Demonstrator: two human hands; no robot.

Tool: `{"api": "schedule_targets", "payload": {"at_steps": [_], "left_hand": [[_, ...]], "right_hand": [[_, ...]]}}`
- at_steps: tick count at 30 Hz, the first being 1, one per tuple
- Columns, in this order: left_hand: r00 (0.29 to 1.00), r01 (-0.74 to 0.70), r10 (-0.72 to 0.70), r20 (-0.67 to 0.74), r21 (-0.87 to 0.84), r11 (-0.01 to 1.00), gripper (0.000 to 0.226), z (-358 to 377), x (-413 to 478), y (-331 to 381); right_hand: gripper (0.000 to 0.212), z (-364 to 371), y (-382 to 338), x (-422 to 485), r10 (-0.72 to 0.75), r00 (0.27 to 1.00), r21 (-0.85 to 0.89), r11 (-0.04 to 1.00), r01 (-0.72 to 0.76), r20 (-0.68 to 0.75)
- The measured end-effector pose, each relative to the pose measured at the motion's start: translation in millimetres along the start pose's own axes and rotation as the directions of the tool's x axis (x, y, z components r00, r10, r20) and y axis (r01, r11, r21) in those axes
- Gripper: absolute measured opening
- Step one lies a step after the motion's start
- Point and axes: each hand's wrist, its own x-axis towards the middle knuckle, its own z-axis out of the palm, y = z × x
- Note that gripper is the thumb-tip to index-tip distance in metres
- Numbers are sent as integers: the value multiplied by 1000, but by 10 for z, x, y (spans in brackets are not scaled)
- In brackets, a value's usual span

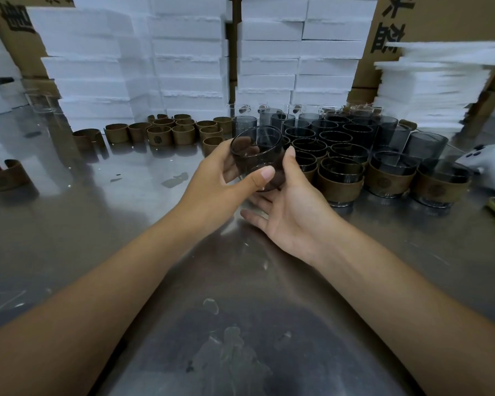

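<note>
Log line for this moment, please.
left hand grips glass | right hand cradles it, fingers straight | glass off table | loose sleeves rear left

Worktop is a brushed stainless-steel table (235,295), scuffed and smeared, throwing back soft, diffuse light in pale patches. The back edge is walled in by tall stacks of white foam boxes (189,52) with ragged edges, rising out of frame; brown cardboard cartons with large black printed characters (440,18) stand behind them at both sides. At far right a leaning pile of thin white foam sheets (440,81) shows blurred.
</note>
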Motion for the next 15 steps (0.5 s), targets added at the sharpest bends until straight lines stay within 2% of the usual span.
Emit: {"api": "schedule_targets", "payload": {"at_steps": [8,15], "left_hand": [[1000,-13,14,4,-9,1000,56,-22,8,-14],[1000,-13,12,3,75,997,57,-48,8,-38]], "right_hand": [[68,-18,-10,-10,56,998,-21,998,-56,7],[63,-69,-29,-17,82,996,-60,995,-83,-26]]}}
